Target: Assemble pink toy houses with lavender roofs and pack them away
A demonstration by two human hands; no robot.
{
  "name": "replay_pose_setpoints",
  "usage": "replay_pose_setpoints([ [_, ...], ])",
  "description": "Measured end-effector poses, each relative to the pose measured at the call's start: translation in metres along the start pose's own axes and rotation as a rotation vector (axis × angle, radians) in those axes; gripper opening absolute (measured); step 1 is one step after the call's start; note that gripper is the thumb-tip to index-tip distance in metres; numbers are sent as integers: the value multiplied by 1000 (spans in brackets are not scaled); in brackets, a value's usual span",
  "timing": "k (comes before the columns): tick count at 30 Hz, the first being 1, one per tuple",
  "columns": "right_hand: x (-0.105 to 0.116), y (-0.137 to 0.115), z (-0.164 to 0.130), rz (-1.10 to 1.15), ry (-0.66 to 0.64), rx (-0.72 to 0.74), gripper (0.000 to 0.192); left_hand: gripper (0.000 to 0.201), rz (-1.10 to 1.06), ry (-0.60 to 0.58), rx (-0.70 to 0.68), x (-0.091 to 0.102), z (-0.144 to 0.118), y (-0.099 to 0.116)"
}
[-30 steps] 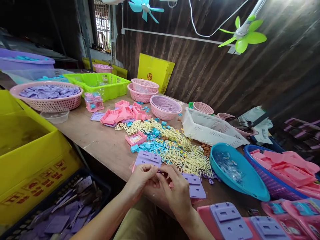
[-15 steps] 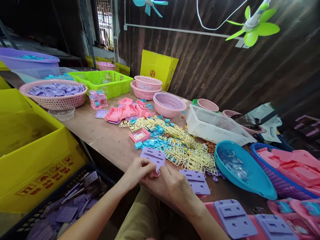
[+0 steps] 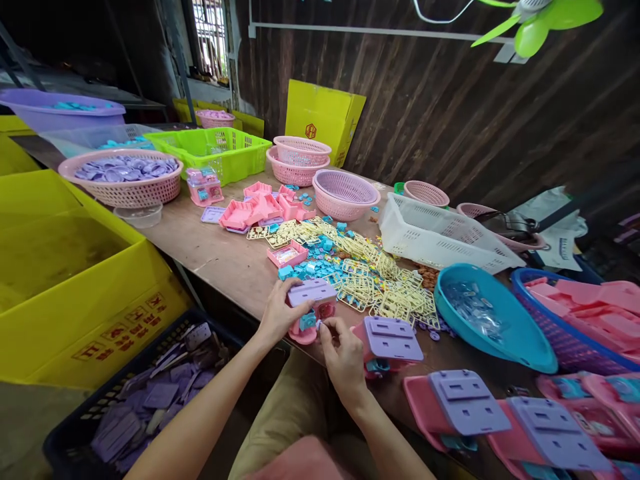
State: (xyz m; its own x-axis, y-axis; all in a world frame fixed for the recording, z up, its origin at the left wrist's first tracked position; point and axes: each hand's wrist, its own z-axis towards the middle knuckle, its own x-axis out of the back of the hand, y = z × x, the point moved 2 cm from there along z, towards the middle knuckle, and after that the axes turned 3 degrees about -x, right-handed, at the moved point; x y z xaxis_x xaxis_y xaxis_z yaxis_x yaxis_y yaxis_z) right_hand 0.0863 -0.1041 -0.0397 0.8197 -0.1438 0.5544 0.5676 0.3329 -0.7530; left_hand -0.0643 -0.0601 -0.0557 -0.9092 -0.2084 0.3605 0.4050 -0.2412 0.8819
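Observation:
At the table's near edge, my left hand [image 3: 281, 312] is wrapped round a small pink toy house [image 3: 327, 308] with a flat purple top and a light-blue part low on its front. My right hand [image 3: 344, 357] is closed in a pinch on a small purple piece [image 3: 319, 325], held at the house's lower front. Whether that piece touches the house I cannot tell. Just right of my right hand stands another pink toy house [image 3: 393, 340] with a slotted purple top. More such houses [image 3: 470, 400] sit along the edge further right.
Cream plastic frames [image 3: 405, 297] and light-blue pieces [image 3: 310, 267] lie heaped beyond my hands. A blue basin [image 3: 443, 293] of clear parts and a white crate [image 3: 400, 230] stand to the right. A yellow carton [image 3: 115, 293] and a dark crate [image 3: 65, 427] of purple parts are at left.
The toy house in my hands has tilted, so its front now shows. My right hand has drawn slightly down and back from it. The view has shifted a little.

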Motion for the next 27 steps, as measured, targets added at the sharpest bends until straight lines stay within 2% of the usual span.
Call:
replay_pose_setpoints([
  [6,-1,-4,-5,-15,41,83,18,37,66,47,107,2,-9,22],
  [15,1,-5,-8,-101,24,126,19,37,115,58,119,2,-9,31],
  [23,-6,-1,-5,-277,147,386,19,38,181,45,139,0,-7,36],
  [27,-12,-1,-10,-294,192,352,20,35,187,50,120,-2,-8,38],
])
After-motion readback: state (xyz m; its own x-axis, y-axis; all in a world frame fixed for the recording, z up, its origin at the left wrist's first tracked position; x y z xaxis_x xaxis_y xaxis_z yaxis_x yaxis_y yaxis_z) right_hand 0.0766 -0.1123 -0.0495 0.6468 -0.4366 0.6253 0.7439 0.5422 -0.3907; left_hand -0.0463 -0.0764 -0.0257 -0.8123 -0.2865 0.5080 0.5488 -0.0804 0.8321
